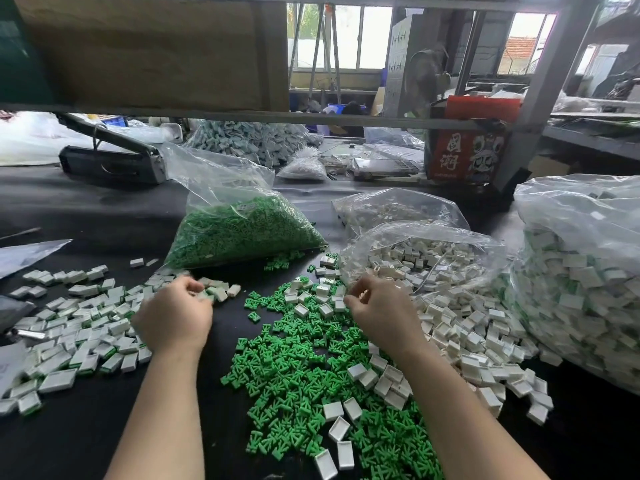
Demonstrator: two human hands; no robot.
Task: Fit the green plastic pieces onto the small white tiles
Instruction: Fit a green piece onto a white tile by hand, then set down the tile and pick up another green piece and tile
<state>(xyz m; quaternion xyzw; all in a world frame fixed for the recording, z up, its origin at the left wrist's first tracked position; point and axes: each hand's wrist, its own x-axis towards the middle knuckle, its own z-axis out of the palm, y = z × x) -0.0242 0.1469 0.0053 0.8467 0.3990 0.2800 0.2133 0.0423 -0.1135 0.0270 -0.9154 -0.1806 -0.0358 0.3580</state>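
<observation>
A loose heap of green plastic pieces (304, 368) covers the black table between my forearms. Empty small white tiles (464, 327) spill from an open clear bag at the right. White tiles with green fitted in them (79, 327) lie spread at the left. My left hand (173, 317) hovers at the edge of that left pile, fingers curled around a blurred small tile. My right hand (381, 306) sits at the edge of the white tiles, thumb and fingers pinched together; what is between them is hidden.
A clear bag of green pieces (239, 230) lies behind the heap. A large bag of finished tiles (581, 282) stands at the far right. A red carton (464, 157), a black tool (110, 161) and a steel shelf frame (540, 91) are at the back.
</observation>
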